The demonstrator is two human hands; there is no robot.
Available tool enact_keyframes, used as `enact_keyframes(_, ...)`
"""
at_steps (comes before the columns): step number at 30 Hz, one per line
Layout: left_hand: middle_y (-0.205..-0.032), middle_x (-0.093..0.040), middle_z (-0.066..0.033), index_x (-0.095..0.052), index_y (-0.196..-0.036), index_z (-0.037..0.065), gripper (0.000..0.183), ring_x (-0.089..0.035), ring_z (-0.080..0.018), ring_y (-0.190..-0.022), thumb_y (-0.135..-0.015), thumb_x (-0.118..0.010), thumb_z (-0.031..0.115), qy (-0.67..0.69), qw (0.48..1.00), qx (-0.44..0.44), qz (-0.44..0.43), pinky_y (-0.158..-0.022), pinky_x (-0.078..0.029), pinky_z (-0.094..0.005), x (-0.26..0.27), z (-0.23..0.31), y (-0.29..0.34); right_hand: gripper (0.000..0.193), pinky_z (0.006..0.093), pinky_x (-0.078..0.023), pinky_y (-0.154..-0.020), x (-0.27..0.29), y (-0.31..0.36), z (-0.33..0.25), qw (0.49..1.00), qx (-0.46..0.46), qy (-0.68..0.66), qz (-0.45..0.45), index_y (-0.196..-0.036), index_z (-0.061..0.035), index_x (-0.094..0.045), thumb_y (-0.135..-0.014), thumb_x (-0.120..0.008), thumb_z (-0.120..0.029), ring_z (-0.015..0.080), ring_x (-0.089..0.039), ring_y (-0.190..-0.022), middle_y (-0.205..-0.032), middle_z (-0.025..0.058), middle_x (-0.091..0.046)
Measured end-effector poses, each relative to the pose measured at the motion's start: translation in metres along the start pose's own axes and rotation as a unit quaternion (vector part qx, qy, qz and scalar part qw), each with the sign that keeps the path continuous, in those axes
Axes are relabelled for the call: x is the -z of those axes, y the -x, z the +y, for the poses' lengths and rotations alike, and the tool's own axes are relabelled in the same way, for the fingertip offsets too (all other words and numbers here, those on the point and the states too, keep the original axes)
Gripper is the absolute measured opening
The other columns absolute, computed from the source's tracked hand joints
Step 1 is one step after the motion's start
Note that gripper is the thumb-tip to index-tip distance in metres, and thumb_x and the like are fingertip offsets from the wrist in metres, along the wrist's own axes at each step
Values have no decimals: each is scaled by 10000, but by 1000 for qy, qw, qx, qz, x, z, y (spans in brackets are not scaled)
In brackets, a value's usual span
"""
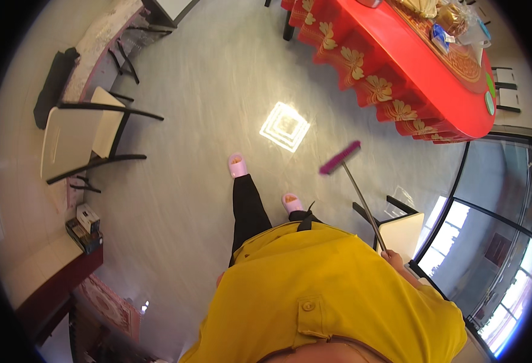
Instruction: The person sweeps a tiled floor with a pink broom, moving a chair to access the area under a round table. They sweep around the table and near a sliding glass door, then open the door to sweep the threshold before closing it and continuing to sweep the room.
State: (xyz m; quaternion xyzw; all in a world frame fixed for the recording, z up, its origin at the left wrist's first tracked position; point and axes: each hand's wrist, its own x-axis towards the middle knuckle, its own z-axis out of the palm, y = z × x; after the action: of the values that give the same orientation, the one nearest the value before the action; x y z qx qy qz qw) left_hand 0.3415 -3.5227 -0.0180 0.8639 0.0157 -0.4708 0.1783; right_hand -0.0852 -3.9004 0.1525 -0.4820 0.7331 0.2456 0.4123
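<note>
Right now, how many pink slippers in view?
2: the left slipper, farther forward, and the right slipper, farther back, left of the purple broom held in the right hand. Any under the red tablecloth would be hidden.

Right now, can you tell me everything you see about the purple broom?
The broom has a long, narrow, fuzzy-looking purple head and a thin, greyish, metal-looking handle. The person's right hand grips the handle's near end. It slants forward and leftward, with the head apparently on the shiny grey floor.
</note>
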Motion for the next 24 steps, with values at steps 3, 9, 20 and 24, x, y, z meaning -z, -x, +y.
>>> enact_keyframes(3, -757, -627, -92, -610, -992, 70, 277, -589, -199, -686, -764, -607, 226, -28, 998, -50, 13, -635, -464, -319, 38, 49, -47, 344, 442, -435, -761, -47, -53, -35, 987, 137, 65, 56, -1024, -26, -540, -843, -474, -311, 373, -553, -860, -911, 213, -590)
enact_keyframes(9, -725, -619, -78, -611, -982, 67, 260, -577, -194, -668, -764, -599, 208, -56, 980, -165, 95, -631, -457, -318, 139, 195, -144, 356, 452, -454, -701, -123, -125, -303, 939, 324, 65, 94, -1118, -85, -490, -854, -482, -324, 378, -575, -803, -850, 206, -605)
enact_keyframes(20, -742, -619, -83, -611, -1000, 58, 290, -578, -187, -666, -754, -604, 211, -130, 987, -99, 8, -627, -457, -317, 200, 297, -193, 380, 407, -452, -780, -75, -198, -542, 947, 293, 126, -40, -1224, -178, -453, -860, -449, -289, 329, -576, -898, -1001, 188, -594)
enact_keyframes(24, -766, -627, -105, -613, -1002, 68, 302, -598, -208, -693, -756, -601, 243, -152, 982, -110, 8, -631, -466, -331, 195, 330, -213, 353, 377, -465, -532, -70, -287, -449, 948, 311, -4, 71, -1196, -166, -474, -864, -437, -280, 272, -557, -536, -791, 154, -599)
